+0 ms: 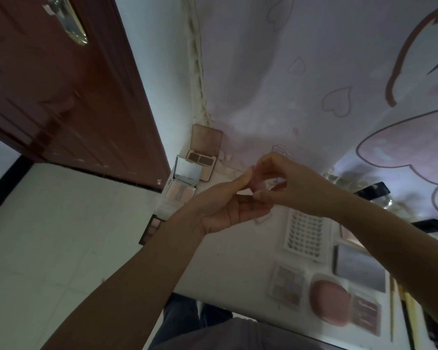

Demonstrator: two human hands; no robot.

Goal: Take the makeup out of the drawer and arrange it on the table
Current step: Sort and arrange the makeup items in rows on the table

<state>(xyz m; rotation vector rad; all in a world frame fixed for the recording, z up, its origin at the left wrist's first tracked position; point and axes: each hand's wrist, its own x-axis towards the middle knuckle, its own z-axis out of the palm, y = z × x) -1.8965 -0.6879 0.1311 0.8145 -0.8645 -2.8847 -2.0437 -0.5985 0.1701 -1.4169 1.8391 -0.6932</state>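
Observation:
Both my hands meet above the white table. My left hand and my right hand together pinch a small pale pink makeup item, mostly hidden by fingers. Along the table's left edge lie open palettes: a brown one, a mirrored one and a dark-framed one. To the right lie a white false-lash tray, a pale eyeshadow palette, a round pink compact, a small pink palette and a grey mirrored case. The drawer is not in view.
A brown door stands at the left above pale floor tiles. A pink heart-patterned curtain hangs behind the table. Dark tubes and glassware lie at the back right. My knees show below the table's front edge.

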